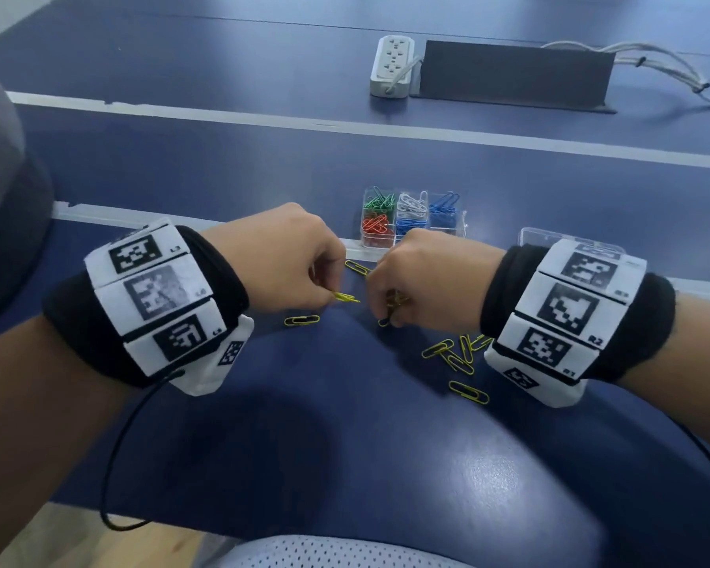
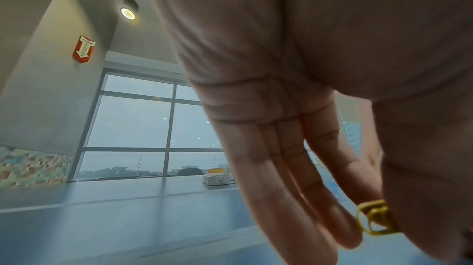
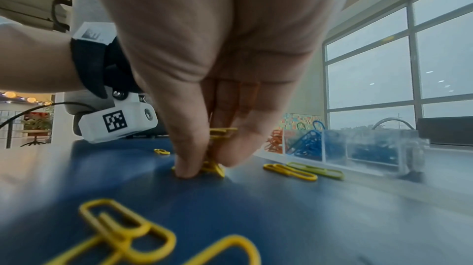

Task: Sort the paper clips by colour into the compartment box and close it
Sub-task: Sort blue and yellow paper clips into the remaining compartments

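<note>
Left hand [image 1: 281,260]: pinching yellow clips [image 1: 346,297]. Right hand [image 1: 423,280]: pinching what looks like several yellow ones at the blue table [image 1: 345,424]. Compartment box [image 1: 412,217]: open beyond, holding sorted colours. Loose yellow clips [image 1: 453,356]: near the right wrist.

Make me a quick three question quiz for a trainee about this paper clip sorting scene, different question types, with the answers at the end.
1. True or false: the compartment box has its lid closed.
2. Which colour of clip lies loose on the table? A red, B yellow, C green.
3. Fill in: the left hand pinches a ____ paper clip.

Key
1. False: the box is open, and the clear lid lies beside it.
2. B: the loose yellow clips lie near the right hand.
3. Yellow.
</note>
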{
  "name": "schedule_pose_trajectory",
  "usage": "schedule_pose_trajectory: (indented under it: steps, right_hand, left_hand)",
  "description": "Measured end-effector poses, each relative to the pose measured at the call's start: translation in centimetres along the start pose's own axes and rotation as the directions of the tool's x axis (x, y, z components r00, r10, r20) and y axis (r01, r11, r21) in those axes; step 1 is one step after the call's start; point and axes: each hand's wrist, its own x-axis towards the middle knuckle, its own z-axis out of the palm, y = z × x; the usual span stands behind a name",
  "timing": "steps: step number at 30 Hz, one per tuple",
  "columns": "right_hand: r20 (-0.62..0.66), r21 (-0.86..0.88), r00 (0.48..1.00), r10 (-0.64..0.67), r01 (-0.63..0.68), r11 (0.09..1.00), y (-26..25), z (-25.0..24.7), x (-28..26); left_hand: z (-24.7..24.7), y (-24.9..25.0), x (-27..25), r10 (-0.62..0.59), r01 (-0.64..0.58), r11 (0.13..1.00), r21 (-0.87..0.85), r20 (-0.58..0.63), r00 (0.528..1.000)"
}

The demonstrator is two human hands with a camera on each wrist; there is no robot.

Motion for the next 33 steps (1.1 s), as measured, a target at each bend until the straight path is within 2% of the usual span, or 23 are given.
schedule_pose_trajectory:
  steps: [5, 11, 13, 16, 19, 22, 28, 33]
  right_hand:
    - [-0.019, -0.022, 1.000, 0.011, -0.011, 1.000, 0.0, -0.1, -0.2]
    - [-0.164, 0.023, 0.979, 0.120, -0.118, 0.993, 0.8, -1.0, -0.7]
    - [-0.242, 0.072, 0.951, 0.193, -0.181, 0.981, 1.6, -1.8, -0.9]
    - [-0.356, 0.165, 0.882, 0.309, -0.266, 0.950, 3.2, -2.5, -1.0]
    - [-0.392, 0.211, 0.838, 0.380, -0.321, 0.923, 4.4, -2.8, -1.0]
    - [-0.389, 0.225, 0.822, 0.415, -0.352, 0.908, 5.1, -2.7, -0.9]
    - [-0.415, 0.273, 0.805, 0.424, -0.335, 0.902, 5.5, -2.0, -1.2]
    - [-0.458, 0.323, 0.748, 0.480, -0.363, 0.874, 6.0, -1.8, -2.1]
  left_hand:
    - [0.6, -0.2, -0.8, -0.026, 0.022, 0.997, 0.072, 0.057, 0.998]
    - [1.3, -0.1, -0.7, -0.020, 0.014, 0.993, 0.119, 0.053, 0.998]
    - [1.2, 0.0, -0.8, -0.020, 0.013, 0.993, 0.116, 0.058, 0.998]
    - [1.1, 0.2, -0.6, -0.034, 0.025, 0.991, 0.130, 0.066, 0.997]
    - [1.0, 0.4, -0.3, -0.046, 0.039, 0.992, 0.122, 0.054, 0.998]
    - [0.6, 0.7, 0.0, -0.029, 0.028, 0.996, 0.087, 0.016, 0.999]
    - [-0.9, 2.5, 2.3, 0.075, -0.084, 0.995, -0.055, -0.150, 0.986]
    - [-1.7, 5.0, 5.9, 0.135, -0.146, 0.989, -0.024, -0.251, 0.959]
